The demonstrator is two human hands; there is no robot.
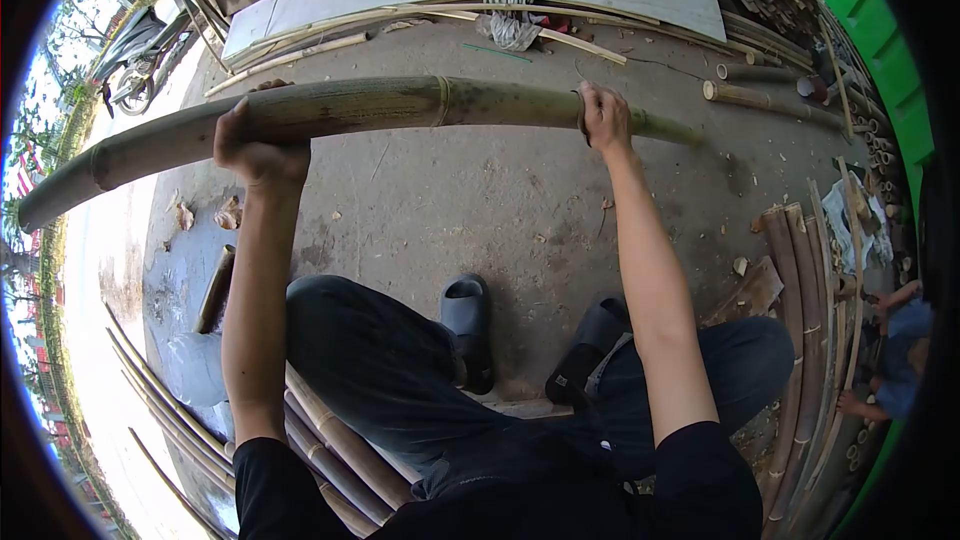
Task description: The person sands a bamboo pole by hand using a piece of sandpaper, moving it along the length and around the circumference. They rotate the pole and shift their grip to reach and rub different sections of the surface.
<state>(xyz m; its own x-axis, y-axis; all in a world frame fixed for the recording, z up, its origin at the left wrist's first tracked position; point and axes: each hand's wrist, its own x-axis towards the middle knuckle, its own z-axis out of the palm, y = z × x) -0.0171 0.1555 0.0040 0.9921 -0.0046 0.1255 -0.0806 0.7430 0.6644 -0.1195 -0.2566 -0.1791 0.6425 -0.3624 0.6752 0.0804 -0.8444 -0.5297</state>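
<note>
Nearest: bamboo pole [350, 108], held raised crosswise above the concrete floor [440, 210]. Round section, thicker toward the left; surface dull green-brown, mottled, with ringed joints. Slender right end looks greener.

Left hand [262, 145]: grip closed around the thick part, palm and thumb on the near side, fingertips showing over the upper edge. Right hand [606, 117]: grip closed around the thinner part, fingers curled over the top. A dark curved edge shows beside it, too small to identify.

Below: dark cloth trousers [375, 355], knees bent and apart. Smooth, rounded grey clogs [466, 305] on rough floor strewn with chips and dry leaves.

Either side: smooth, jointed bamboo lengths [335, 465] by the left leg; brown poles [783, 340] beyond the right knee, near thin split strips [848, 340]. Another person [905, 340] at the right margin, partly in shadow.

Farther: crumpled, translucent plastic [513, 32] by long pale strips; flat whitish board [480, 10] behind. Ribbed green wall [885, 50] at right; motorcycle [135, 70] outside, far left.
</note>
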